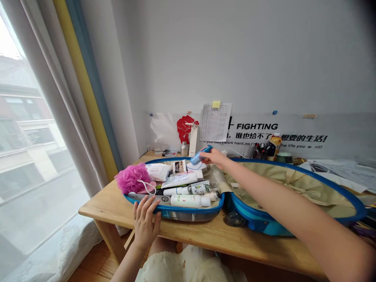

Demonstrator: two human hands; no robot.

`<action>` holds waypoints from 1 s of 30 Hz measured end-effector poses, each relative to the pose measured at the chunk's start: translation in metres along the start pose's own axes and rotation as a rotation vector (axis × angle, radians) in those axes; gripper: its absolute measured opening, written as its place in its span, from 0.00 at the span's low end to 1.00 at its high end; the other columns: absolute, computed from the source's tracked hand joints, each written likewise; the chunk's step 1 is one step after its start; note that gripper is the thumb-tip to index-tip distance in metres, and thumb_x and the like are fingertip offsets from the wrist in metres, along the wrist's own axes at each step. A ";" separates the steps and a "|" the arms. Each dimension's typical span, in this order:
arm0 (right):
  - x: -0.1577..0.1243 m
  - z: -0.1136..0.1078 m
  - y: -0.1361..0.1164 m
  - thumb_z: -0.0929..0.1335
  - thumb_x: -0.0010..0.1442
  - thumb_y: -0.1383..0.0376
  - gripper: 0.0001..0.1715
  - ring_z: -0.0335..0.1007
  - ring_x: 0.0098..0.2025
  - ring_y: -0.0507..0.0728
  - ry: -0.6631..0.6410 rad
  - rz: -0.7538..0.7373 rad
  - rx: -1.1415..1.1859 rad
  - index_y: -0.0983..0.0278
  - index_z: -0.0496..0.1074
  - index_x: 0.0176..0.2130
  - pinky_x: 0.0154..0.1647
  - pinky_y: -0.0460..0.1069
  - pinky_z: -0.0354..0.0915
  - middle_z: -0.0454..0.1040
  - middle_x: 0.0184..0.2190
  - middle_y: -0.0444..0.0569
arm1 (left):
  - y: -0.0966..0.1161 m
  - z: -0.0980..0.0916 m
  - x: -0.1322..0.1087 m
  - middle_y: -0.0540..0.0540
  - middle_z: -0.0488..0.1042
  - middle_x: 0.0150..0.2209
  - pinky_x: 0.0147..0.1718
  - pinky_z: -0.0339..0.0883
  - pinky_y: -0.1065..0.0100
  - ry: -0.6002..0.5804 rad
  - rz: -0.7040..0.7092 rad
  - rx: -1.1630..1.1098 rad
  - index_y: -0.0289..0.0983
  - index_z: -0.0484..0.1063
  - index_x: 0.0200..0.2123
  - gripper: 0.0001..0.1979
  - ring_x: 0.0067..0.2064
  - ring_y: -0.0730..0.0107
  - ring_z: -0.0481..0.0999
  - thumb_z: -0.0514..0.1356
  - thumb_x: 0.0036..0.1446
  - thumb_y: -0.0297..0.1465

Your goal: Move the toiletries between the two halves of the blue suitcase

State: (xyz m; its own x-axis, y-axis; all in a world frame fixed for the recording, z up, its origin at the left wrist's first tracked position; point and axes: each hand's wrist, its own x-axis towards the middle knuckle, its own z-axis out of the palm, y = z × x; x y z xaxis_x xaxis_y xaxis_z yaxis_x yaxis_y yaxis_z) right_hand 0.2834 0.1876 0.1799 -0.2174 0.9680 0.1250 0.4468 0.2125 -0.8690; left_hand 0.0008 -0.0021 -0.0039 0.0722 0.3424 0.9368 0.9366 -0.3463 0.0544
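A blue suitcase point(190, 213) lies open on a wooden desk point(105, 205). Its left half holds a pink bath pouf point(132, 178), white tubes and bottles point(189, 201) and small packets. The right half point(293, 184) shows beige lining. My left hand point(146, 221) rests flat with fingers spread on the near rim of the left half. My right hand point(214, 156) reaches over the far side of that half, closed around a small blue bottle point(199, 155).
A window with curtains point(73, 98) fills the left side. Against the back wall stand an orange-capped drink bottle point(274, 145), a small metal jar point(184, 149), pens and papers point(337, 168). A paper sheet point(215, 122) and slogan stickers hang on the wall.
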 end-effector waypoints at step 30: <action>0.028 -0.005 0.009 0.67 0.61 0.49 0.24 0.74 0.47 0.55 -0.112 -0.260 -0.363 0.61 0.76 0.50 0.52 0.50 0.68 0.79 0.48 0.50 | 0.002 -0.001 0.003 0.41 0.75 0.52 0.68 0.43 0.54 0.019 0.031 -0.007 0.40 0.68 0.56 0.17 0.66 0.60 0.62 0.53 0.64 0.27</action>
State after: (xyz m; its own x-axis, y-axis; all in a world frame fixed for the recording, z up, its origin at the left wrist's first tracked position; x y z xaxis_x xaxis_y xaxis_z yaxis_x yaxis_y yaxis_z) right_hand 0.2854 0.2174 0.1775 -0.4462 0.8603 0.2464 0.6355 0.4985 -0.5896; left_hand 0.0019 -0.0028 -0.0003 0.0943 0.3149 0.9444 0.9316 -0.3623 0.0278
